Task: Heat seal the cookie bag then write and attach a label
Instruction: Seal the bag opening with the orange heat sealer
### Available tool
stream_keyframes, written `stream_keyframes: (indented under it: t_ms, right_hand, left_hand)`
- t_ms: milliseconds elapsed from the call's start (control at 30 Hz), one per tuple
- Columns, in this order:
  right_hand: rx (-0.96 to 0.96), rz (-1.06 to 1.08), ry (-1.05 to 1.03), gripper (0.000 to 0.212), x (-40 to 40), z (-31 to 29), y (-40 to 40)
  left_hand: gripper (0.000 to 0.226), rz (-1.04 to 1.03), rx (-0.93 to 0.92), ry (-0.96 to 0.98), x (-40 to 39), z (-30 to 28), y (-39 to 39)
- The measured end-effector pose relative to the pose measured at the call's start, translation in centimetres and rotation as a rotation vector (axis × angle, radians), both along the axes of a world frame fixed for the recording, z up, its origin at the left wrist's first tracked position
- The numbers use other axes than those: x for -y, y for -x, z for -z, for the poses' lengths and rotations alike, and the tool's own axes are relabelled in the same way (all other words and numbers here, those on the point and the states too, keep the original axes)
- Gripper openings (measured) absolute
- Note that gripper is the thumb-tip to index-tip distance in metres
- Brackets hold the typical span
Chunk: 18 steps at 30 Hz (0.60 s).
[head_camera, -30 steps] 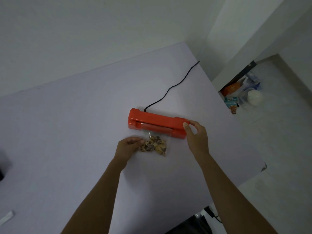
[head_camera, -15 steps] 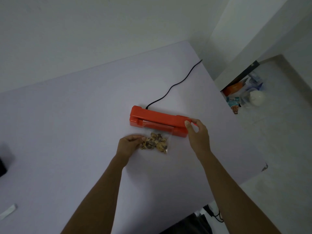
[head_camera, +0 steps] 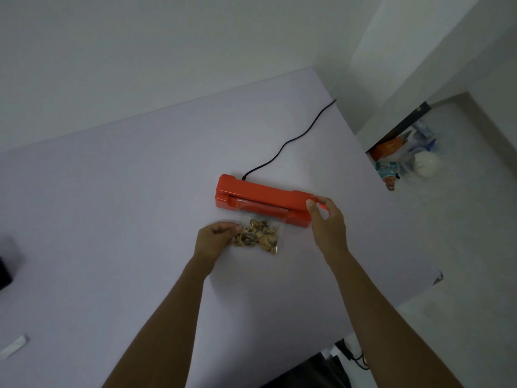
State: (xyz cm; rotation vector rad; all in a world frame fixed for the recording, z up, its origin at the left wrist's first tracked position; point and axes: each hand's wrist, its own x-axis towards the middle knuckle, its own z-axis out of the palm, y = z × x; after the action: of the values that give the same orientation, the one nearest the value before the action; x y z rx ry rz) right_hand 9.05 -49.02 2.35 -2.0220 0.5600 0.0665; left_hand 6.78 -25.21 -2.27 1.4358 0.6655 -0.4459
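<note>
Hardly shifted, left hand (head_camera: 213,240) fingers pinching cookie bag (head_camera: 258,236), right hand (head_camera: 327,223) fingers loosely curled at sealer (head_camera: 263,200) end

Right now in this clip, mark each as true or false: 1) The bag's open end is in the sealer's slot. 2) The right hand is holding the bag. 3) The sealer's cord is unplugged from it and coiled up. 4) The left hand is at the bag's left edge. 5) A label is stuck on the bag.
1) True: the top of the cookie bag sits in the slot of the red sealer.
2) False: the right hand is at the sealer's right end.
3) False: the black cord runs from the sealer's back off the table.
4) True: the left hand pinches that edge.
5) False: no label shows on the bag.
</note>
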Motion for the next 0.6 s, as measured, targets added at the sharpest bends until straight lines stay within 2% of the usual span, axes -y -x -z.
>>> stream_keyframes:
  t_ms: [467,600]
  right_hand:
    - [-0.024,0.006,-0.002,0.031,-0.4,-1.5,0.1]
    - [0.013,0.091,-0.011,0.031,-0.7,-2.7,0.7]
  left_hand:
    - [0.012,0.003,-0.006,0.008,0.0,0.0,-0.2]
    - [0.018,0.027,-0.005,0.010,-0.1,-0.6,-0.3]
